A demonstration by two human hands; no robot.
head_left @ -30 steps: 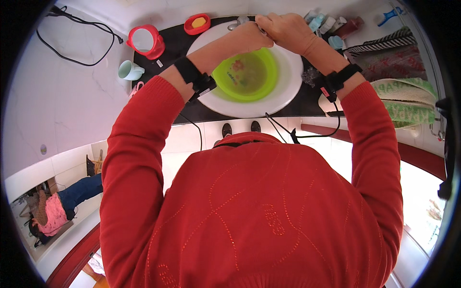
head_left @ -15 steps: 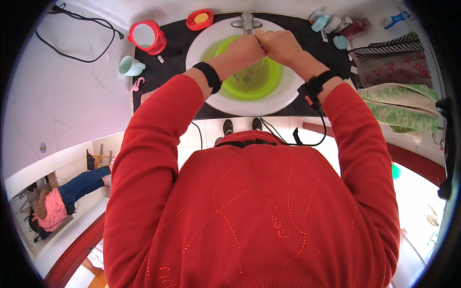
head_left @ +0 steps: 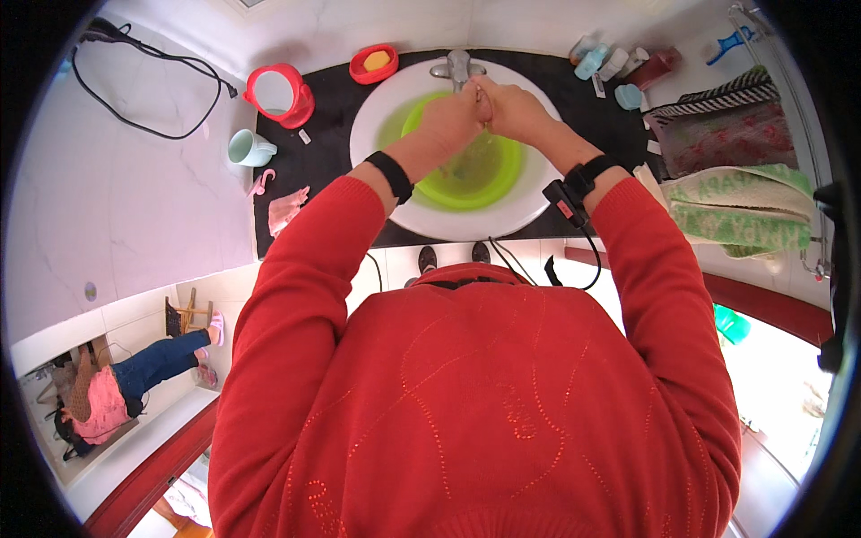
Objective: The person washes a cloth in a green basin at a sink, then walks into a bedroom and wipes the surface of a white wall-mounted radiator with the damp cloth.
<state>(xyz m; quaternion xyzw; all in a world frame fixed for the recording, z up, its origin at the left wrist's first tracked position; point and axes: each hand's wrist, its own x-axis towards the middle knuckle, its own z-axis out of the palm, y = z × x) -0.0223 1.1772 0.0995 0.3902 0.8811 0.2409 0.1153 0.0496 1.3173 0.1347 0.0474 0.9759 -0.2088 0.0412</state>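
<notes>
My left hand [head_left: 451, 118] and my right hand [head_left: 509, 109] are pressed together right under the spout of the chrome tap [head_left: 458, 66]. Both are closed, with the fingers curled against each other; whatever may be between them is hidden. Below them a bright green plastic basin [head_left: 480, 193] rests inside the white oval sink [head_left: 381, 117]. Water shows in the basin, and a thin stream seems to fall from under the hands.
On the black counter [head_left: 332, 99] at left are a red round-framed mirror [head_left: 273, 92], a red soap dish [head_left: 374, 64] with yellow soap, a pale mug [head_left: 250, 149] and a pink cloth [head_left: 287, 211]. Bottles [head_left: 614, 65] stand back right; towels [head_left: 740, 202] hang right. A person [head_left: 99, 399] is at far left.
The view has tilted so the counter sits lower in it. My hands stay together under the tap but have turned a little, and the pink cloth shows more fully.
</notes>
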